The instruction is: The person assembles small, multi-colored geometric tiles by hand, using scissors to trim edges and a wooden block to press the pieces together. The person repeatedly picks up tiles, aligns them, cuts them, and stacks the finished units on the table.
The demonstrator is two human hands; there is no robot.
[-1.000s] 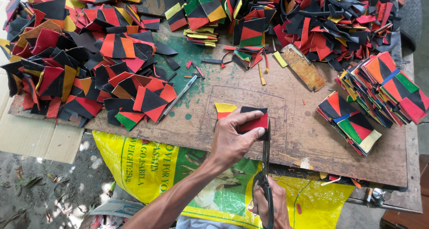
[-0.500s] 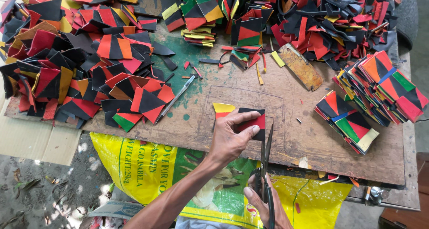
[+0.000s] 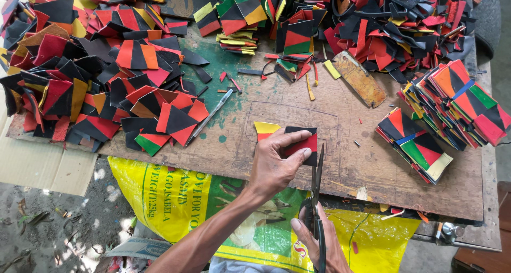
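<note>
My left hand (image 3: 277, 164) presses a patchwork piece of black, red and yellow material (image 3: 298, 140) flat on the worn wooden board (image 3: 351, 145). My right hand (image 3: 319, 241) grips the handles of black scissors (image 3: 318, 182) below the board's near edge. The blades point up along the right edge of the piece, beside my left fingertips.
A big heap of black, red, orange and yellow pieces (image 3: 90, 76) fills the left and back. Neat stacks of sewn pieces (image 3: 452, 105) lie at the right. A pen (image 3: 212, 115) and a wooden block (image 3: 360, 78) rest on the board. A yellow sack (image 3: 175, 198) hangs below.
The scissors have moved up along the right edge of the piece. My left hand has stayed pressed on the piece, shifting its fingers slightly.
</note>
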